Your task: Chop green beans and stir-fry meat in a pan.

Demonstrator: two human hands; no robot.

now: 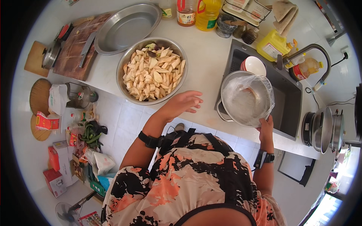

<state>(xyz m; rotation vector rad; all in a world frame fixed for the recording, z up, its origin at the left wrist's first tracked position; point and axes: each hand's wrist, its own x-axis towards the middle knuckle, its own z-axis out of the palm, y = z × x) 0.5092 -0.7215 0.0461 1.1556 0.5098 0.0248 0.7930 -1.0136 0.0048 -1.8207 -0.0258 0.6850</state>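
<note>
My right hand (265, 127) grips the near right rim of a steel pot (227, 103) with loop handles, pinching the clear plastic film (261, 93) lying over and inside it. The pot overlaps the left part of the grey sink (288, 113), just in front of a white bowl (256, 65) with a red outside. My left hand (185, 105) hangs empty over the counter's near edge, fingers apart, pointing towards the pot. Up and left of it stands a steel basin (120, 82) filled with peeled, cut pieces of what looks like eggplant (151, 76).
An oval steel basin (127, 29) holding water stands behind, beside a wooden cutting board (76, 48) with a cleaver (88, 46). An oil bottle (209, 14) and other bottles line the back. A curved faucet (308, 46) and yellow jug (271, 46) border the sink; stacked pots (322, 130) stand right.
</note>
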